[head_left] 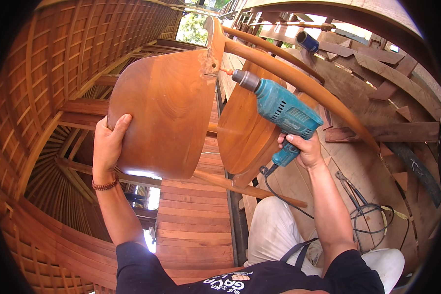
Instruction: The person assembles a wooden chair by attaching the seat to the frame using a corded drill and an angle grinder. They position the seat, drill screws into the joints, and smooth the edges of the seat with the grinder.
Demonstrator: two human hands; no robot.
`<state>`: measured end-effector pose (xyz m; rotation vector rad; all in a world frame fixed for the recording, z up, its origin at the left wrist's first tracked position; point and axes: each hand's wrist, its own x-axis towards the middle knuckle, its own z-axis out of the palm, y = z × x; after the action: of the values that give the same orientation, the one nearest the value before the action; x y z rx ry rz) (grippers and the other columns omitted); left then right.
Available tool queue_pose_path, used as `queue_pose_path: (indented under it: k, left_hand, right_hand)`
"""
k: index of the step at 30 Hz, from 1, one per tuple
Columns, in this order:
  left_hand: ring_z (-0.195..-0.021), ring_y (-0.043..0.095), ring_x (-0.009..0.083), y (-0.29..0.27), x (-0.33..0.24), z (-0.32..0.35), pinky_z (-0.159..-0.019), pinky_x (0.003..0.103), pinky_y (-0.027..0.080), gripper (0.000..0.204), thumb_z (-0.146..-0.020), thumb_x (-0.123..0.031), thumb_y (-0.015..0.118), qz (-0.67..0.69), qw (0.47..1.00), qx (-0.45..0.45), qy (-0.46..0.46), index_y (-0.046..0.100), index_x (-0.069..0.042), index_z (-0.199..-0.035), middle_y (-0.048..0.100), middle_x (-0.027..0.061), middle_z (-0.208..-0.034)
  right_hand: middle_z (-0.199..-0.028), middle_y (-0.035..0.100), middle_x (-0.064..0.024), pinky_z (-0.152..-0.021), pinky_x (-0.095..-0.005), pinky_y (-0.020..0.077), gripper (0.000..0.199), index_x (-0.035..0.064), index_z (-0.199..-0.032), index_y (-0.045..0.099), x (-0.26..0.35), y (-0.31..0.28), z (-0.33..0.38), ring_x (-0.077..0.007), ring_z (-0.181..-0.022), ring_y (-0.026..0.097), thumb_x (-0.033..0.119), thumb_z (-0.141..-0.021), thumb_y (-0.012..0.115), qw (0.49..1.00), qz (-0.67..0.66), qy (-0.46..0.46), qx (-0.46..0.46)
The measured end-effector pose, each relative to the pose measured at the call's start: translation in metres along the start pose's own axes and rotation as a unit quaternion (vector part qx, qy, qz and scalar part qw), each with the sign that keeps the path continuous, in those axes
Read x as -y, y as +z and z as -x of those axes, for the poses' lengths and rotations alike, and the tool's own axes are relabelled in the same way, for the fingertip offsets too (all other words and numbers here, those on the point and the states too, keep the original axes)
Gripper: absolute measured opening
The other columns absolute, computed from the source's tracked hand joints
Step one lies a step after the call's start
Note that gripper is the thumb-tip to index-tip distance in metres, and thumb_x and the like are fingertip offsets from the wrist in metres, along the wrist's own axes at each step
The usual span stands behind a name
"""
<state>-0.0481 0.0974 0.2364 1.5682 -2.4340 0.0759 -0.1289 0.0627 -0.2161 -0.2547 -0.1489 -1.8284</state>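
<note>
My left hand (111, 142) grips the left edge of a broad, smooth wooden panel (164, 112), thumb on its face and fingers hidden behind it. The panel belongs to a varnished piece that looks like furniture, with a second curved panel (247, 122) and a long bent wooden rail (304, 81). At the panel's upper right corner a wooden joint (212, 59) has small dark holes. My right hand (304, 149) is closed round the handle of a teal power drill (286, 110). Its orange-tipped bit (227, 71) points at the joint; whether it touches, I cannot tell.
The drill's black cord (291, 205) runs past my knee. Beside a coil of cable (372, 218) lies a long-handled metal tool (350, 188). A blue cylinder (307, 41) and several wood offcuts (379, 54) lie at the far right. Slatted planks (193, 215) stretch below the panel.
</note>
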Motion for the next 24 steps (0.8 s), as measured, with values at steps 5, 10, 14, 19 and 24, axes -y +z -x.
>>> queue_pose_path:
  k: [5, 10, 14, 19, 24]
  left_hand:
    - [-0.08, 0.059, 0.0066, 0.0056, -0.0079, 0.0008, -0.071, 0.023, 0.049, 0.031, -0.096, -0.025, 0.065, -0.011, 1.0, -0.007, 0.003, 0.066, 0.005, -0.107, 0.068, 0.0023, -0.093]
    - [-0.08, 0.059, 0.0065, 0.0089, -0.0107, -0.0016, -0.071, 0.023, 0.049, 0.032, -0.096, -0.025, 0.066, -0.014, 1.0, -0.013, 0.007, 0.066, 0.005, -0.107, 0.068, 0.0027, -0.093]
    - [-0.08, 0.059, 0.0065, 0.0086, -0.0066, -0.0015, -0.071, 0.023, 0.049, 0.032, -0.095, -0.025, 0.066, -0.007, 1.0, -0.014, 0.002, 0.066, 0.005, -0.107, 0.068, 0.0026, -0.093]
    - [-0.08, 0.059, 0.0065, 0.0083, -0.0055, -0.0014, -0.071, 0.023, 0.049, 0.031, -0.095, -0.024, 0.066, -0.002, 1.0, -0.012, 0.004, 0.066, 0.004, -0.108, 0.068, 0.0024, -0.094]
    - [-0.08, 0.06, 0.0067, 0.0105, -0.0092, -0.0022, -0.072, 0.023, 0.049, 0.031, -0.095, -0.023, 0.066, -0.006, 1.0, -0.01, 0.005, 0.066, 0.005, -0.109, 0.069, 0.0028, -0.094]
  right_hand:
    - [-0.096, 0.067, -0.0102, -0.071, -0.0339, 0.0588, 0.036, 0.0003, -0.114, 0.06, 0.0002, 0.0035, -0.0026, -0.0205, -0.085, 0.069, 0.006, -0.081, 0.072, 1.0, 0.006, -0.015, -0.003]
    - [-0.095, 0.068, -0.0103, -0.07, -0.0334, 0.058, 0.036, -0.0005, -0.114, 0.06, 0.0022, -0.0014, -0.0078, -0.02, -0.084, 0.068, 0.006, -0.081, 0.073, 1.0, 0.012, -0.015, 0.001]
    - [-0.093, 0.068, -0.0104, -0.069, -0.0332, 0.0572, 0.036, -0.0015, -0.114, 0.06, 0.0013, -0.0038, -0.0081, -0.0194, -0.082, 0.068, 0.006, -0.081, 0.073, 1.0, 0.005, -0.013, 0.006]
    - [-0.095, 0.068, -0.0107, -0.071, -0.0338, 0.0577, 0.037, -0.0009, -0.115, 0.06, 0.0013, -0.0044, -0.0074, -0.0201, -0.083, 0.068, 0.006, -0.081, 0.073, 1.0, 0.015, -0.004, 0.002]
    - [-0.098, 0.067, -0.0108, -0.073, -0.0351, 0.0582, 0.039, 0.0001, -0.116, 0.059, 0.0062, 0.0004, -0.0096, -0.0217, -0.087, 0.068, 0.008, -0.081, 0.073, 0.999, 0.031, -0.011, -0.004]
